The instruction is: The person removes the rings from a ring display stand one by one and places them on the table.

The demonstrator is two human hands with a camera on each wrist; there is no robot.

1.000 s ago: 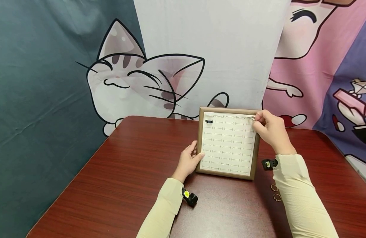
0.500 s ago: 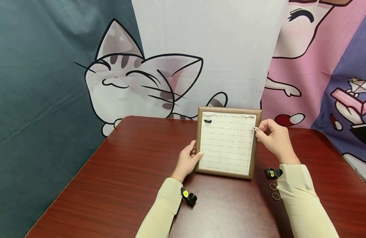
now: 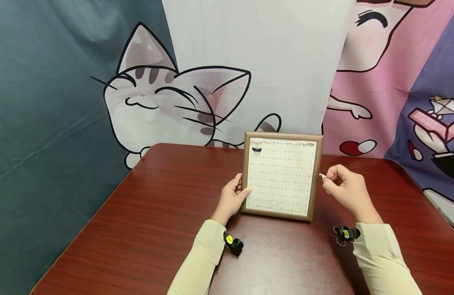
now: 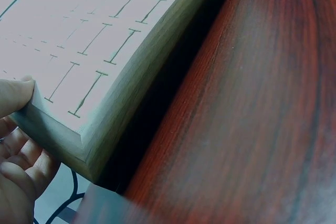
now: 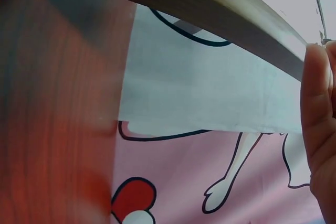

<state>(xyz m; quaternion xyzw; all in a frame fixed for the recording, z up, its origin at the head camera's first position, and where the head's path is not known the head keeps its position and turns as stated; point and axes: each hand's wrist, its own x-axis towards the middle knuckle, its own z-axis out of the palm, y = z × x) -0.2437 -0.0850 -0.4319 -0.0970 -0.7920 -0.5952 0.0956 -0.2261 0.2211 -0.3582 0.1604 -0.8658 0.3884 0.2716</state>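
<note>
A wooden-framed ring display board [image 3: 280, 136] stands tilted up on the table, its white pad cut with rows of slits. My left hand [image 3: 230, 200] grips its lower left edge, thumb on the front and fingers behind. A dark ring [image 3: 256, 150] sits in a slit at the upper left. Just off the board's right side, my right hand [image 3: 345, 186] pinches a small silvery ring [image 3: 323, 175] between thumb and forefinger. The top right slit looks raised; whether it holds anything I cannot tell. In the left wrist view, my left thumb [image 4: 16, 95] presses the pad's corner.
On the reddish-brown table [image 3: 157, 229], thin rings [image 3: 340, 242] lie beside the right wrist, partly hidden by the wrist camera [image 3: 346, 233]. A printed curtain [image 3: 286, 61] hangs behind the table's far edge.
My right hand has drawn away from the board's top right corner, down and to the right, with the small ring pinched. The left hand keeps its grip on the board.
</note>
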